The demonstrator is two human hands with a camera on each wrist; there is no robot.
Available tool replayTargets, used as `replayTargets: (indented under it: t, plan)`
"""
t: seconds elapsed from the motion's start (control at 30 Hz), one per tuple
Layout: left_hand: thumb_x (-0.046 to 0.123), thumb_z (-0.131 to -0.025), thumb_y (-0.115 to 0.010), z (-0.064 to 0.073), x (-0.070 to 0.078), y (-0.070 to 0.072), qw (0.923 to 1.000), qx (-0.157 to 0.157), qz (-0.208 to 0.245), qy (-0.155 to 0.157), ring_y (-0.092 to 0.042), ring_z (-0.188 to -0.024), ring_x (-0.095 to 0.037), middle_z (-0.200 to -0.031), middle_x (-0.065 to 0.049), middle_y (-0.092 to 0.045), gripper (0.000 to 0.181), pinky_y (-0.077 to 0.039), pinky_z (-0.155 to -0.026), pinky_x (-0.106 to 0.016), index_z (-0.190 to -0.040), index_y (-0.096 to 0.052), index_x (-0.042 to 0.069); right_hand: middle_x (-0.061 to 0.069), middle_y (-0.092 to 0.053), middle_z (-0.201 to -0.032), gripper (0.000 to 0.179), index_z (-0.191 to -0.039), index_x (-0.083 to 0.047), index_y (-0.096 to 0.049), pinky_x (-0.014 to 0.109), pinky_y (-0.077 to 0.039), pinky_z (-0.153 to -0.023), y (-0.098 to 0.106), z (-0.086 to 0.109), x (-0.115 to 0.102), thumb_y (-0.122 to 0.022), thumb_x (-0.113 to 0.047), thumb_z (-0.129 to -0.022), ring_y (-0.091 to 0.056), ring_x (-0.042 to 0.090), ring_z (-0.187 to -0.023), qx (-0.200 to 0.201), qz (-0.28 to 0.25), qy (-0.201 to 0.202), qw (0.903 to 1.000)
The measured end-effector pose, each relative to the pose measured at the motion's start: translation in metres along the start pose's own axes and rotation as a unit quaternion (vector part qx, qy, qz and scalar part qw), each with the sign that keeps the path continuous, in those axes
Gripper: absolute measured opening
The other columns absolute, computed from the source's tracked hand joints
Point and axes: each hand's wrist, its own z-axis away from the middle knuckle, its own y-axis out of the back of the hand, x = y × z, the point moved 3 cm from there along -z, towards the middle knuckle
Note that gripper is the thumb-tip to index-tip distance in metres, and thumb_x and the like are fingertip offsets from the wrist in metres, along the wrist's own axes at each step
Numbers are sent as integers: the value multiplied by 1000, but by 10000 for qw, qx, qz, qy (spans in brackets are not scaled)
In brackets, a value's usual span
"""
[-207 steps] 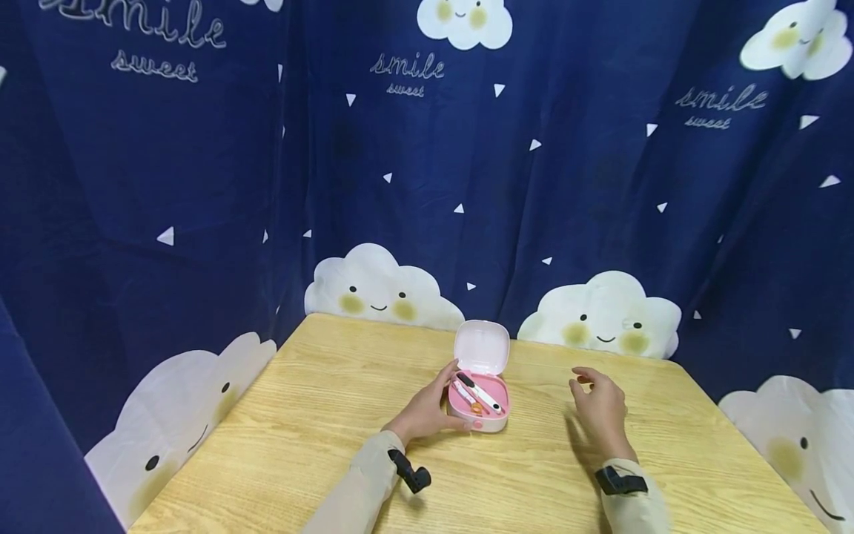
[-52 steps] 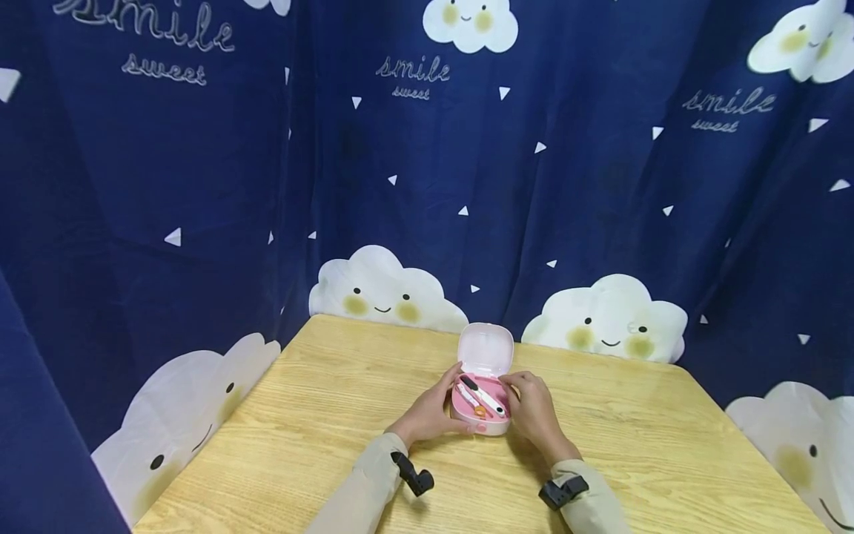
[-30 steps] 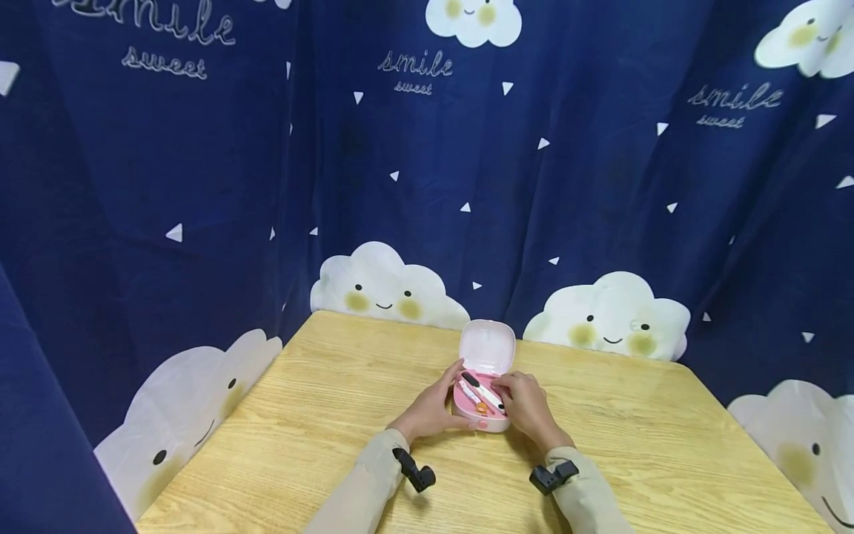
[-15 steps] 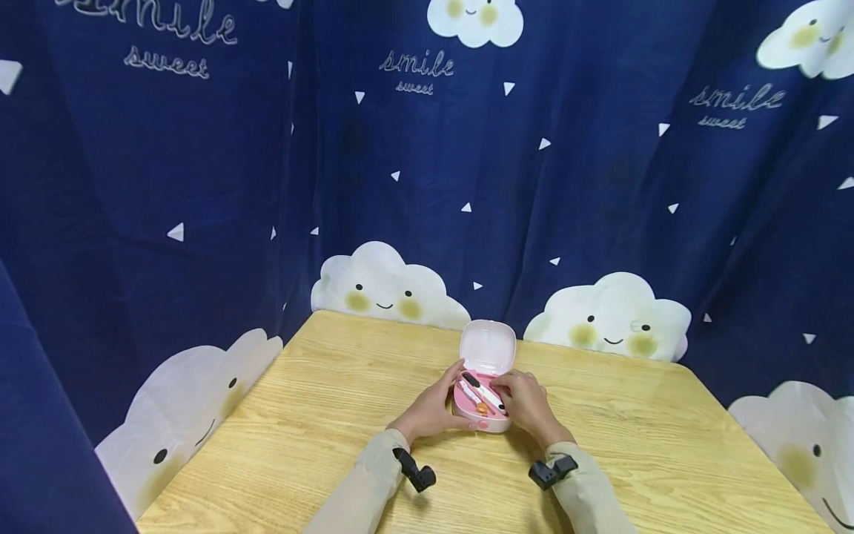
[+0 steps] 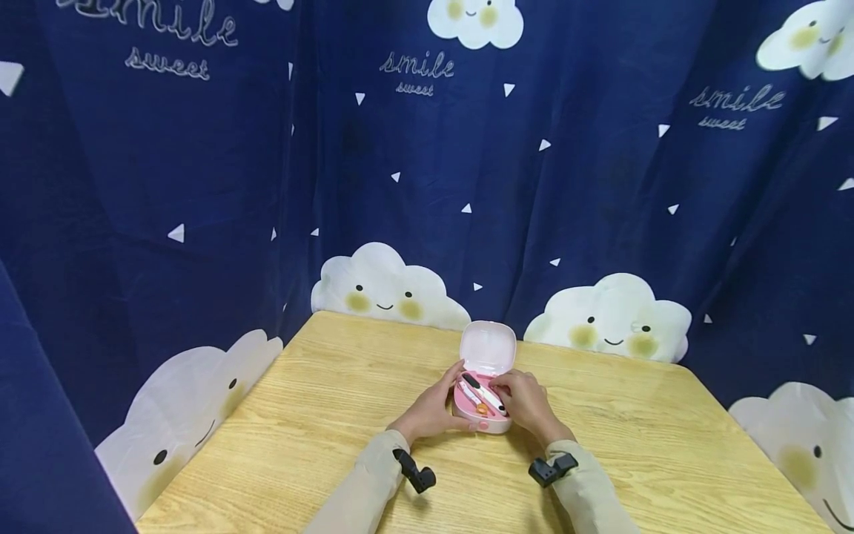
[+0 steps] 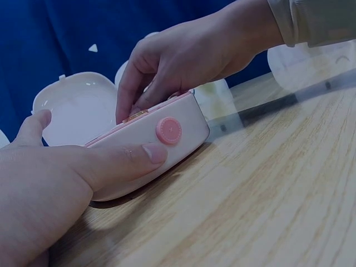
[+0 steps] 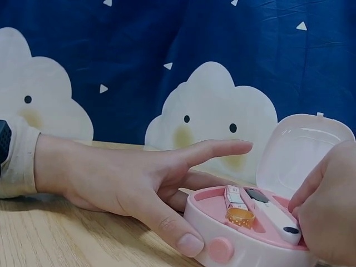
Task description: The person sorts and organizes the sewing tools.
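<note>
A small pink-and-white sewing box [image 5: 482, 425] stands on the table with its lid [image 5: 488, 347] raised. My left hand [image 5: 427, 411] holds its left side, the thumb pressed to the front beside the round pink button [image 6: 168, 130]. In the pink tray lie a white tool with a black end [image 7: 276, 219], a folded white tape measure [image 7: 234, 198] and a dotted orange ring [image 7: 240, 217]. My right hand [image 5: 528, 404] reaches into the tray's right side, fingers bent and fingertips down beside the white tool. I cannot tell whether they pinch anything; the fingertips are hidden.
The light wooden table [image 5: 320, 371] runs out to both sides of the box. Behind it hangs a dark blue curtain [image 5: 373, 200] with clouds and triangles. Each wrist wears a black camera on a strap over a beige sleeve [image 5: 590, 482].
My right hand has come left from above the table into the box's right side, then moved slightly further in. Over the last half second both hands stay nearly still.
</note>
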Motion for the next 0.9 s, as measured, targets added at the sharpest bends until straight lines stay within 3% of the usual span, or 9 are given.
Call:
replayTargets:
  t: [0.43, 0.73, 0.9]
  plan:
    - [49, -73, -94, 1, -1, 0, 10000, -21, -29, -50, -39, -145, -17, -163, 0, -38, 126, -31, -119, -42, -168, -14, 26, 6, -72, -105, 12, -103, -14, -82, 48, -47, -72, 1, 1, 1, -75, -8, -95, -62, 30, -95, -79, -123, -79, 9999]
    - [46, -73, -94, -1, -1, -1, 9999, 6, -28, -114, -40, -145, -18, -162, -1, -40, 125, -32, -119, -43, -168, -15, 25, 10, -72, -108, 17, -108, -9, -81, 54, -51, -81, -2, 0, 7, -73, -3, -94, -63, 33, -98, 214, -295, -40, 9993]
    - [45, -74, -95, 0, -1, 0, 9999, 11, 19, -106, -38, -146, -20, -162, -2, -40, 125, -30, -120, -46, -167, -15, 25, 13, -71, -109, 17, -108, -5, -80, 55, -50, -90, -1, 2, 8, -71, -1, -94, -64, 35, -102, 393, -693, 12, 9968]
